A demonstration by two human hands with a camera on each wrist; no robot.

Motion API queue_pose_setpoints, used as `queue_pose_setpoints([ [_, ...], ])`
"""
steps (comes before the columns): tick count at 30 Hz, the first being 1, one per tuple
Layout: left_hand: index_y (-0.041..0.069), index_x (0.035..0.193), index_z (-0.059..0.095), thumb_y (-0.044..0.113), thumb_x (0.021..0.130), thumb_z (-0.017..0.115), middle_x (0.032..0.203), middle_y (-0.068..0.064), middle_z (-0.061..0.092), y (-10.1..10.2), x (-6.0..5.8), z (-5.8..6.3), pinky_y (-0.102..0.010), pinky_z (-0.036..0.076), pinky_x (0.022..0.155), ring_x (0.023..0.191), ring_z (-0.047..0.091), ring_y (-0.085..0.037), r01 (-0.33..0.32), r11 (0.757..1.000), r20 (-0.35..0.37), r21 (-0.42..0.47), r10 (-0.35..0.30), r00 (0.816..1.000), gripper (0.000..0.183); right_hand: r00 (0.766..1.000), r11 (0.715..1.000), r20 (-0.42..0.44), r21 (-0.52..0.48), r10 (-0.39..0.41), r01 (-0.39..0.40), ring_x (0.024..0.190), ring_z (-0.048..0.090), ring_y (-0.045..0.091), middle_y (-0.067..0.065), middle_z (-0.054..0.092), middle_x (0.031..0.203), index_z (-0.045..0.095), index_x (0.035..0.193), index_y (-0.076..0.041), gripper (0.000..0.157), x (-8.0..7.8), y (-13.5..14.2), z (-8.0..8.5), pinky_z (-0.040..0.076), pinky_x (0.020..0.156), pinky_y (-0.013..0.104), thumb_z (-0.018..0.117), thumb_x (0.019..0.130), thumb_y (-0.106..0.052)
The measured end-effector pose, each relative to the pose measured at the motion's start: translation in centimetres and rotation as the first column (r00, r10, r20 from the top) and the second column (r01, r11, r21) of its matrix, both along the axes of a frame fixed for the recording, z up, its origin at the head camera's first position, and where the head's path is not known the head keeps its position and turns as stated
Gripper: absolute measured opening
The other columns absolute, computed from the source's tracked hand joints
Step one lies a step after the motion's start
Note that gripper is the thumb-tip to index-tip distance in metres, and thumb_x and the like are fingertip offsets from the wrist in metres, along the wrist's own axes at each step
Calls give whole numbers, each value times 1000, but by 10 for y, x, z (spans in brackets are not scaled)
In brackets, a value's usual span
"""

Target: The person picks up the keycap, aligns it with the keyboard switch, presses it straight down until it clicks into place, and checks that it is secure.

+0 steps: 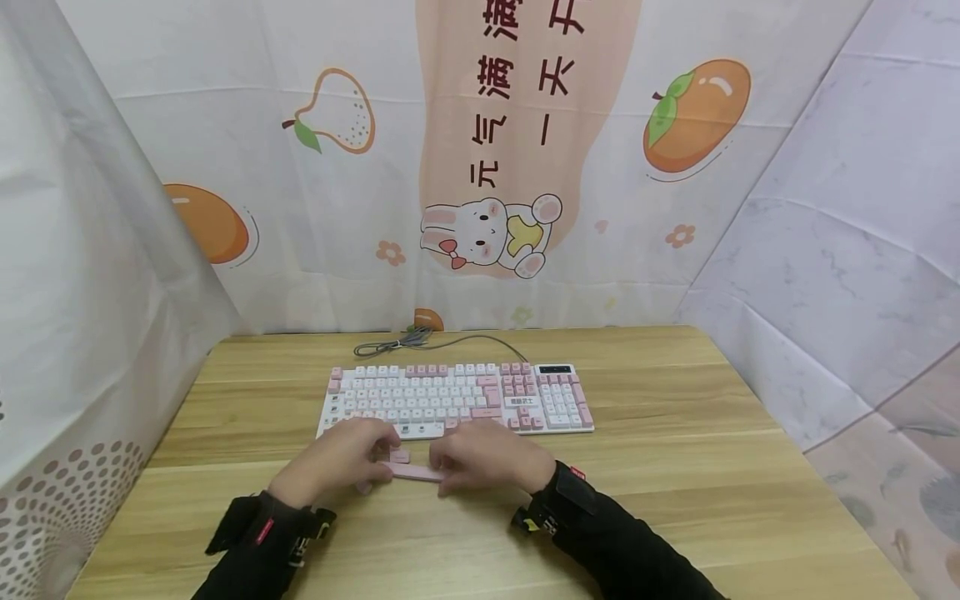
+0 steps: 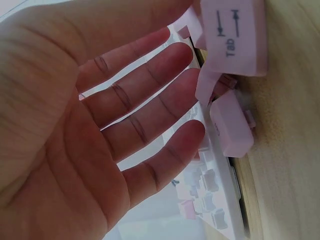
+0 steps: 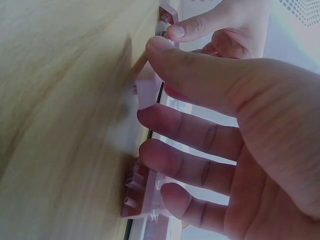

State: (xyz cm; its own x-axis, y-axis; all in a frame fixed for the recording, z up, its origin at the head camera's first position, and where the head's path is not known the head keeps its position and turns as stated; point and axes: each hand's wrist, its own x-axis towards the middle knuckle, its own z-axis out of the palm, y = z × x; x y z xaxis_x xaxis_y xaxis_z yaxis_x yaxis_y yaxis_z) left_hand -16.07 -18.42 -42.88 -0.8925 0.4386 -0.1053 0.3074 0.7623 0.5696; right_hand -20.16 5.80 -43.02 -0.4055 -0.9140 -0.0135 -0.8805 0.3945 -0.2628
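A long pink spacebar keycap (image 1: 415, 472) lies between the two hands in front of the keyboard (image 1: 427, 403). My left hand (image 1: 341, 457) pinches its left end with thumb and forefinger, the other fingers loosely spread. My right hand (image 1: 491, 457) pinches the right end, its thumb along the near side. A small pink keycap (image 1: 400, 457) sits just beyond the spacebar. In the left wrist view a pink Tab keycap (image 2: 232, 42) shows near the thumb, with another pink keycap (image 2: 231, 127) below. An upturned pink keycap (image 3: 140, 192) lies by my right fingertips.
The white and pink keyboard lies behind the hands on the wooden table (image 1: 675, 492). Its grey cable (image 1: 393, 345) is coiled at the table's back edge. Printed white cloth (image 1: 337, 225) hangs behind and at both sides.
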Motion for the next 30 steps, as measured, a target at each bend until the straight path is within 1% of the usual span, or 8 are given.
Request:
queue_pose_setpoints([
  [3, 13, 99, 66, 20, 71, 78, 79, 6, 59, 0, 0, 0, -28, 50, 57, 57, 56, -7, 1, 1000, 12, 8, -1, 1000, 31, 1000, 1000, -3, -9, 1, -1, 62, 48, -7, -22, 55, 73, 65, 89, -27, 24, -1, 0, -2, 40, 58, 15, 68, 79, -48],
  [6, 17, 94, 65, 20, 72, 78, 77, 7, 58, 0, 0, 0, -28, 50, 57, 59, 56, -7, 3, 1000, 27, 11, -3, 1000, 25, 1000, 1000, 4, -14, -5, 5, 63, 49, -7, -23, 55, 73, 65, 88, -28, 21, -1, 0, -3, 40, 58, 15, 68, 80, -47],
  [11, 17, 94, 63, 17, 73, 77, 76, 7, 59, 0, 0, 0, -29, 50, 56, 59, 56, -8, 5, 1000, 43, 22, -6, 999, 25, 1000, 1000, 12, -5, -19, 19, 66, 50, -7, -22, 58, 75, 65, 89, -28, 18, -1, 0, -3, 41, 60, 15, 71, 79, -43],
  [14, 17, 93, 62, 16, 73, 77, 74, 6, 59, -1, 0, 0, -29, 50, 55, 58, 56, -8, 7, 1000, 40, 23, -8, 999, 25, 1000, 1000, 2, 1, -17, 17, 65, 50, -7, -21, 58, 75, 66, 89, -28, 16, -1, 0, -3, 41, 60, 15, 71, 80, -39],
  [19, 19, 85, 59, 17, 73, 76, 70, 8, 58, -2, 0, -1, -30, 49, 57, 59, 55, -8, 15, 1000, 26, 8, -15, 1000, 21, 1000, 1000, -7, 13, -18, 18, 65, 50, -6, -21, 57, 74, 65, 90, -27, 13, -1, 0, -2, 41, 59, 16, 71, 81, -35],
  [25, 20, 80, 60, 17, 73, 76, 69, 7, 58, -2, 0, 0, -30, 48, 56, 59, 55, -9, 19, 1000, 42, 12, -19, 999, 19, 1000, 1000, 0, 19, -16, 16, 65, 50, -5, -20, 58, 74, 66, 91, -27, 18, -1, 1, -1, 41, 59, 16, 73, 78, -38],
  [30, 19, 81, 61, 15, 70, 79, 70, 6, 59, -1, 1, 0, -31, 48, 56, 62, 54, -11, 19, 1000, 74, 11, -19, 997, 21, 999, 999, 34, 42, -16, 15, 66, 50, -4, -19, 58, 76, 66, 92, -27, 26, 0, 1, 1, 41, 60, 16, 75, 73, -42],
])
